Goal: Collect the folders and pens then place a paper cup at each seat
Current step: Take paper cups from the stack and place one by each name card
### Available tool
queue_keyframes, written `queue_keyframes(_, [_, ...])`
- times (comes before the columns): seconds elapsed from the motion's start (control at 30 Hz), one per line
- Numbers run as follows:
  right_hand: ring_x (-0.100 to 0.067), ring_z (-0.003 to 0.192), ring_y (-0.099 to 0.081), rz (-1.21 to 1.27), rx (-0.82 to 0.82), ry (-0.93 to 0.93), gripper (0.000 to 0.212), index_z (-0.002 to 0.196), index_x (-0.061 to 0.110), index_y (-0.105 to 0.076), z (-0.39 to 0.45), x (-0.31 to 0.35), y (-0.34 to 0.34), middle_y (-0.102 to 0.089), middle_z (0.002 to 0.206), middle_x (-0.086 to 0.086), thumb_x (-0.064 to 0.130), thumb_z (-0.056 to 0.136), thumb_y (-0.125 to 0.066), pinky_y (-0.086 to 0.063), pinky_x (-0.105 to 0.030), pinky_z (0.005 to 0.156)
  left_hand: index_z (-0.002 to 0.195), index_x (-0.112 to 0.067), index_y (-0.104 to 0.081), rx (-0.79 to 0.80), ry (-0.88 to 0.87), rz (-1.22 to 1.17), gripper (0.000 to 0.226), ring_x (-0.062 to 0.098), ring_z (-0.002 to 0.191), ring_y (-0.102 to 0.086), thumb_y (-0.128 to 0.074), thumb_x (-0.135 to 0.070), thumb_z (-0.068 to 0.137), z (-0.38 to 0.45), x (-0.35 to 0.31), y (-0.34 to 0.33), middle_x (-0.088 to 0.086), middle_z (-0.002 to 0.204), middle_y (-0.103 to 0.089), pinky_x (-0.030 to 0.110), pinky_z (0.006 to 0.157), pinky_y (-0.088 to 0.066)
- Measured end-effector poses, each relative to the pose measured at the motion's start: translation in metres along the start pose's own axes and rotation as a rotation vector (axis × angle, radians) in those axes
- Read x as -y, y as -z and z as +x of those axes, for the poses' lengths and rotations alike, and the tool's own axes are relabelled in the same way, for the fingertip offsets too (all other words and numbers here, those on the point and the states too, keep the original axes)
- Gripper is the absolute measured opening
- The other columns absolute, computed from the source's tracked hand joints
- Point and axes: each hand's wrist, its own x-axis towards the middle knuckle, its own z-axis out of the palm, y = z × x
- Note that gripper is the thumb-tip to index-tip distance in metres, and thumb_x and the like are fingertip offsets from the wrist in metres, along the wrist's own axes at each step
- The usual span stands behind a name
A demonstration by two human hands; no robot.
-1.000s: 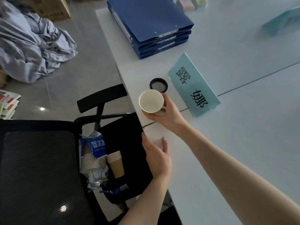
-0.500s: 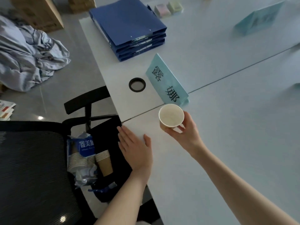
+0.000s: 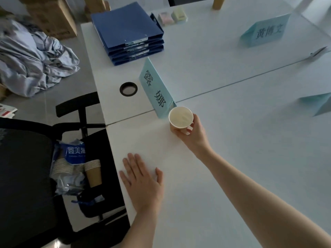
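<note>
The right hand (image 3: pixel 192 135) curls its fingers and thumb around the lower wall of a white-lined paper cup (image 3: pixel 180 117), which stands upright at the near corner of the pale blue folded name card (image 3: pixel 156 90) printed with dark characters. A second ago the same cup was held beside the black round cable grommet (image 3: pixel 128 88), on the far side of the card near the table edge; half a second ago it was already carried past the card, and now it sits lower, its base hidden by the fingers, so I cannot tell whether it touches the white table (image 3: pixel 232 176). The cup's rim is just beside the card's corner.

The left hand (image 3: pixel 143 181) lies flat on the table near its edge, fingers straight and slightly spread, thumb out to the side. A second ago it was at the table edge; it now rests further in on the surface.

The stack of dark blue folders (image 3: pixel 129 34) stays at the far corner of the table, well apart from the cup. On the black mesh office chair (image 3: pixel 26 167) to the left, the torn blue plastic sleeve of nested paper cups (image 3: pixel 71 165) lies as before, with a short brown stack (image 3: pixel 93 172) beside it. A second blue name card (image 3: pixel 266 33) stands farther across the table.
</note>
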Motion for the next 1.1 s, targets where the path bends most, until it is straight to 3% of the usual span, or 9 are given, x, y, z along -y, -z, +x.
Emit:
queue_keyframes(0.1, [-0.015,0.103,-0.064,-0.006,-0.005,0.011,0.059,0.122,0.021,-0.048,0.002,-0.001,-0.002,-0.062,0.117,0.0,0.021,0.073,-0.081,-0.053,-0.025,0.081,0.148,0.002,-0.032,-0.009,0.017,0.008,0.08,0.035,0.147,-0.021,-0.033,-0.047,0.085,0.001,-0.001,-0.001,0.021,0.157,-0.027,0.055,0.118,-0.016])
queue_keyframes(0.3, [-0.019,0.113,-0.056,-0.127,-0.019,0.017,0.068,0.133,0.016,-0.042,-0.017,-0.021,0.013,-0.058,0.126,-0.004,0.008,0.074,-0.076,-0.047,-0.035,0.095,0.151,-0.005,-0.029,-0.018,-0.007,-0.006,0.081,0.036,0.149,-0.015,-0.032,-0.052,0.086,-0.001,-0.001,0.0,0.021,0.159,-0.022,0.056,0.119,-0.014])
queue_keyframes(0.43, [-0.019,0.114,-0.057,-0.19,-0.058,-0.022,0.054,0.133,0.011,-0.044,-0.058,-0.035,0.035,-0.06,0.126,-0.005,0.005,0.084,-0.067,-0.046,-0.037,0.101,0.152,-0.007,-0.027,-0.01,-0.037,-0.059,0.084,0.037,0.149,-0.013,-0.034,-0.055,0.083,-0.001,0.0,0.005,0.019,0.16,-0.021,0.057,0.119,-0.011])
queue_keyframes(0.6, [-0.023,0.108,-0.058,-0.167,-0.159,-0.11,0.049,0.131,0.009,-0.047,-0.13,-0.053,0.076,-0.059,0.115,-0.006,0.002,0.086,-0.063,-0.049,-0.04,0.096,0.153,-0.022,-0.028,0.038,-0.117,-0.021,0.07,0.044,0.148,-0.009,-0.031,-0.053,0.091,0.0,0.006,0.004,0.011,0.161,-0.022,0.061,0.116,-0.007])
queue_keyframes(0.7, [-0.022,0.105,-0.06,-0.129,-0.277,-0.217,0.041,0.127,0.009,-0.051,-0.177,-0.06,0.111,-0.059,0.112,-0.003,0.002,0.088,-0.061,-0.051,-0.04,0.092,0.155,-0.021,-0.019,0.16,-0.126,0.047,0.065,0.044,0.148,-0.004,-0.034,-0.047,0.098,-0.004,0.004,0.016,0.009,0.164,-0.013,0.058,0.117,-0.007])
queue_keyframes(0.8, [-0.015,0.1,-0.06,-0.144,-0.31,-0.28,0.035,0.125,0.01,-0.053,-0.217,-0.064,0.144,-0.063,0.117,-0.006,0.006,0.091,-0.058,-0.046,-0.028,0.084,0.148,-0.011,-0.039,0.187,-0.277,0.096,0.063,0.044,0.142,-0.027,-0.054,-0.035,0.091,-0.029,-0.011,0.027,0.013,0.157,-0.032,0.051,0.11,-0.03])
queue_keyframes(0.9, [-0.012,0.098,-0.058,-0.127,-0.329,-0.308,0.035,0.126,0.011,-0.053,-0.253,-0.063,0.182,-0.063,0.116,-0.002,0.009,0.092,-0.057,-0.042,-0.02,0.077,0.114,-0.006,-0.07,0.164,-0.525,0.115,0.056,0.041,0.111,-0.063,-0.084,-0.024,0.063,-0.08,-0.037,0.021,0.016,0.123,-0.067,0.048,0.085,-0.054])
queue_keyframes(0.97, [-0.01,0.098,-0.057,-0.124,-0.337,-0.297,0.034,0.126,0.012,-0.053,-0.266,-0.061,0.206,-0.062,0.112,0.001,0.01,0.092,-0.057,-0.041,-0.016,0.073,0.106,-0.005,-0.072,0.176,-0.556,0.075,0.052,0.038,0.102,-0.067,-0.085,-0.02,0.057,-0.111,-0.055,0.016,0.016,0.111,-0.071,0.045,0.078,-0.056])
queue_keyframes(1.1, [-0.011,0.103,-0.058,-0.089,-0.36,-0.26,0.032,0.126,0.014,-0.053,-0.301,-0.064,0.279,-0.062,0.111,0.003,0.012,0.094,-0.055,-0.042,-0.02,0.079,0.102,-0.003,-0.071,0.171,-0.666,0.03,0.043,0.036,0.096,-0.068,-0.074,-0.017,0.062,-0.183,-0.111,0.012,0.015,0.103,-0.072,0.042,0.075,-0.057])
